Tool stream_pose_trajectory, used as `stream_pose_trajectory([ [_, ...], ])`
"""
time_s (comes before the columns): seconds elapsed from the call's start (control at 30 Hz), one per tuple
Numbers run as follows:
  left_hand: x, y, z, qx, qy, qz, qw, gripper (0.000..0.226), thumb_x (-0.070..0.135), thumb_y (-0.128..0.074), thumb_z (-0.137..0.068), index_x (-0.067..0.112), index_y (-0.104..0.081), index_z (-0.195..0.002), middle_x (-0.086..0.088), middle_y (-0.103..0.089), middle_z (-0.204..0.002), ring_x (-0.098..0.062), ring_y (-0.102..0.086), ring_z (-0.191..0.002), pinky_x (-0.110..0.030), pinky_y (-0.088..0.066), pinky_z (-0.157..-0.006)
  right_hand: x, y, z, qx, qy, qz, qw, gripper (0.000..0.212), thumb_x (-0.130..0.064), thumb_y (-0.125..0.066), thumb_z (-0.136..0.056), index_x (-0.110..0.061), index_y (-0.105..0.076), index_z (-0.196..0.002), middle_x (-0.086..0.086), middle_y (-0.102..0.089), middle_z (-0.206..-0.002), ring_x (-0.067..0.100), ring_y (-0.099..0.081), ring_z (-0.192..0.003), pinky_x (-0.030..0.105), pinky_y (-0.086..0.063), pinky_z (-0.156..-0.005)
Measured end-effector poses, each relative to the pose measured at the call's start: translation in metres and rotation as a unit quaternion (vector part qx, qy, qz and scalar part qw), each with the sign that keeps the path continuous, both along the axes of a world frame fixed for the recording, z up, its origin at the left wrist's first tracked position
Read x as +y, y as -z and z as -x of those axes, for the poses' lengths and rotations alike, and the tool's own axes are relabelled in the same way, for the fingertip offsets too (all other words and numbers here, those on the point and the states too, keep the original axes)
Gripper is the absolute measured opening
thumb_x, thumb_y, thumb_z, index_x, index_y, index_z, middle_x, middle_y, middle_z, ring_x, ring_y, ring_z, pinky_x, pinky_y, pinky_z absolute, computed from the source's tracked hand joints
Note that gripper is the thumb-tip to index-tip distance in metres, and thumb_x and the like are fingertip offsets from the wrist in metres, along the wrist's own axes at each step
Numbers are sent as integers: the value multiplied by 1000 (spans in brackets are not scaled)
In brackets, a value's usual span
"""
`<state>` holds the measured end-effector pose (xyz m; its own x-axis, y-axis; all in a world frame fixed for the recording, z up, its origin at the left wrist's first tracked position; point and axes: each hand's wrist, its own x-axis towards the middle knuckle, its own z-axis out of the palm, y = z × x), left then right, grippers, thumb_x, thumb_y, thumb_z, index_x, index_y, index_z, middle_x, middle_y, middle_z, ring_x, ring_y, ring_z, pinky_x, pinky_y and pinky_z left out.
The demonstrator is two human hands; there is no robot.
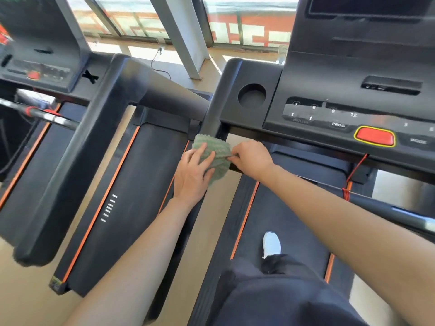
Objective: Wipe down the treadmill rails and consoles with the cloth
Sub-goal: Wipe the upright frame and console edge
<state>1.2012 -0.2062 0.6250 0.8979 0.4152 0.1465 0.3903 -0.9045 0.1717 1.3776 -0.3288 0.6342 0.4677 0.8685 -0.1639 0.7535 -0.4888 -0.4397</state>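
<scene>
Head cam: L hand (191, 171) flat on green cloth (213, 145), fingers spread; R hand (251, 158) grip pinches its edge.

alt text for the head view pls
Two hands hold a green cloth just below a black treadmill's console: the left hand lies on it, the right hand pinches its edge. A red button sits on the console; a second treadmill stands alongside.
</scene>
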Motion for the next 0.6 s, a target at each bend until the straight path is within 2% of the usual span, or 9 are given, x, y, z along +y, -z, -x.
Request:
stream_pose_trajectory([
  [0.13,-10,5,-17,-1,74,8,997,41,14,-73,-88,17,-69,-129,-4,-64,-138,-27,-57,-126,-46,-44,-109,-36,1,-11,-4,29,24,999,33,-37,-56,-100,-13,-72,-86,10,-69,-84,35,-63,-84,34,-41,-65],
  [0.2,-16,8,-25,2,85,29,996,43,12,-74,-87,18,-69,-129,-3,-67,-135,-23,-60,-125,-43,-39,-114,-54,3,-13,0,50,25,998,33,-40,-55,-100,-16,-74,-88,8,-69,-84,33,-63,-84,36,-46,-67],
  [0.3,-27,11,-39,5,105,56,993,40,14,-77,-86,18,-71,-125,-3,-70,-128,-25,-63,-119,-42,-46,-107,-78,1,-14,-11,68,29,997,34,-41,-53,-101,-18,-76,-92,7,-71,-84,32,-64,-83,35,-49,-68],
  [0.37,-38,14,-47,2,127,65,990,37,16,-78,-87,18,-72,-123,-3,-71,-125,-26,-64,-114,-40,-48,-100,-96,1,-13,-29,71,16,997,33,-37,-54,-101,-17,-77,-91,7,-73,-84,33,-65,-83,34,-41,-65],
  [0.43,-50,17,-53,-8,152,64,986,33,20,-74,-88,20,-73,-122,-1,-71,-124,-24,-64,-110,-35,-44,-96,-118,4,-11,-51,89,-19,995,26,-31,-61,-97,-16,-78,-83,9,-73,-77,36,-65,-78,33,-32,-63],
  [0.5,-66,22,-58,-24,183,65,981,31,29,-67,-90,21,-74,-119,0,-72,-123,-23,-64,-108,-33,-42,-93,-142,10,-9,-81,115,-38,989,20,-26,-71,-89,-16,-75,-72,7,-70,-68,36,-63,-68,34,-33,-62],
  [0.6,-93,28,-69,-53,213,94,971,29,31,-69,-89,21,-75,-116,0,-72,-123,-24,-65,-108,-36,-47,-89,-180,17,-4,-116,142,-59,981,21,-28,-63,-87,-20,-67,-68,-4,-69,-71,29,-56,-66,35,-36,-61],
])
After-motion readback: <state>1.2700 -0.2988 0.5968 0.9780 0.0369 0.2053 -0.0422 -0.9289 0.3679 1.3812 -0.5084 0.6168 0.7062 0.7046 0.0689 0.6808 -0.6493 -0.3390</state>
